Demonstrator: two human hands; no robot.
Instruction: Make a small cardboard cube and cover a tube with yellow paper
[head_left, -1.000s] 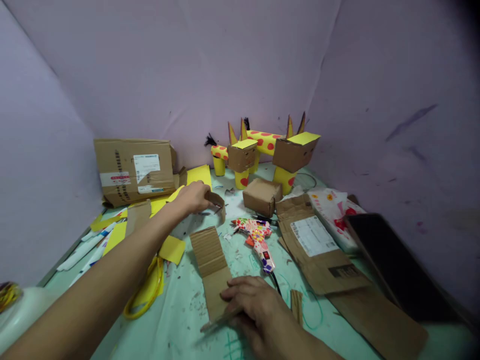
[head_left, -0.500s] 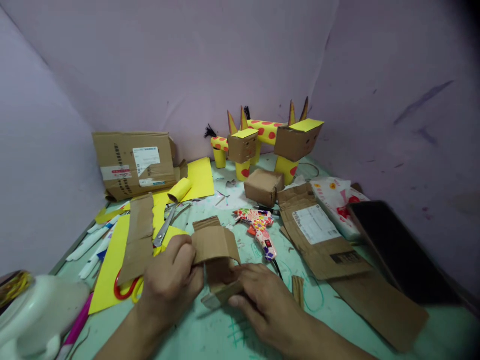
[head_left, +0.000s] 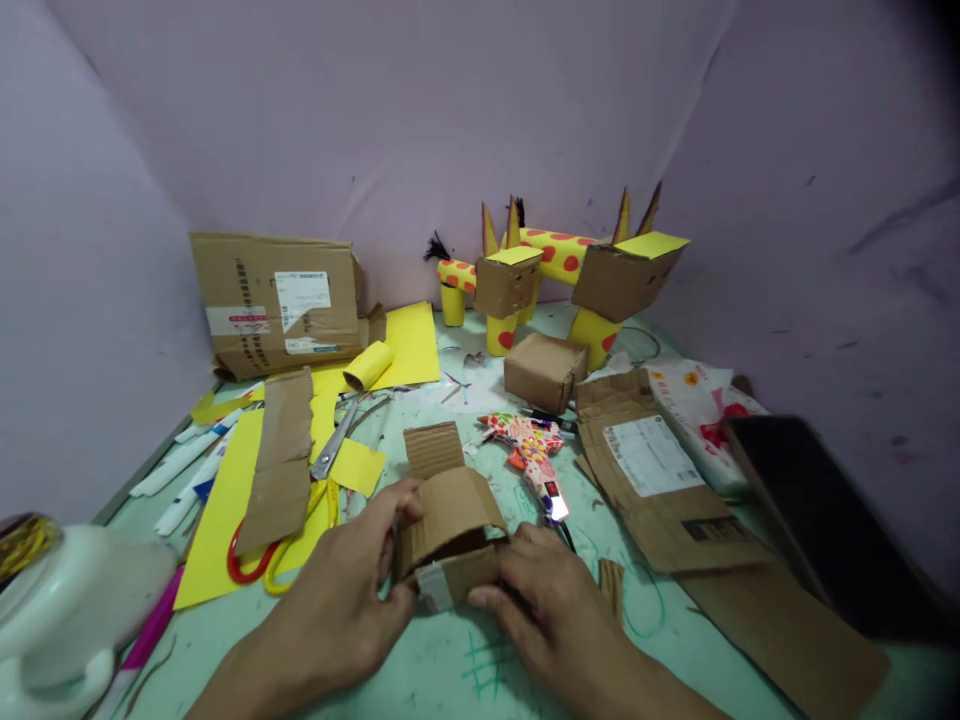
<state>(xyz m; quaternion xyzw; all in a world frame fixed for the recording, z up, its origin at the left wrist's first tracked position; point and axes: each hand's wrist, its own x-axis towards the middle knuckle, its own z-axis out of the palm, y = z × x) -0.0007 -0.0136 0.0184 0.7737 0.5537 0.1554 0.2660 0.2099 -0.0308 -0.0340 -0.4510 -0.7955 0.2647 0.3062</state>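
Note:
A small open cardboard box (head_left: 459, 510) rests on the green table in front of me, its curved top flap bent over the opening. My left hand (head_left: 352, 580) grips its left side, fingers behind and thumb at the front corner. On the right side, my right hand (head_left: 544, 590) holds the box between thumb and fingers. Just behind the box stands a ridged cardboard piece (head_left: 435, 449). A flower-patterned glue gun (head_left: 534, 455) lies to the right, beyond my right hand.
Scissors (head_left: 334, 440) lie left among yellow paper (head_left: 225, 520) and a cardboard strip (head_left: 281, 460). Two spotted paper animals (head_left: 510, 290) and a closed cardboard box (head_left: 545, 372) stand behind. Flattened cardboard (head_left: 660, 510) and a phone (head_left: 825, 520) are right; a white pot (head_left: 82, 610) is left.
The top flap has come down over the box opening. My left hand has moved from the flap's edge to the box's left side. The view has shifted slightly.

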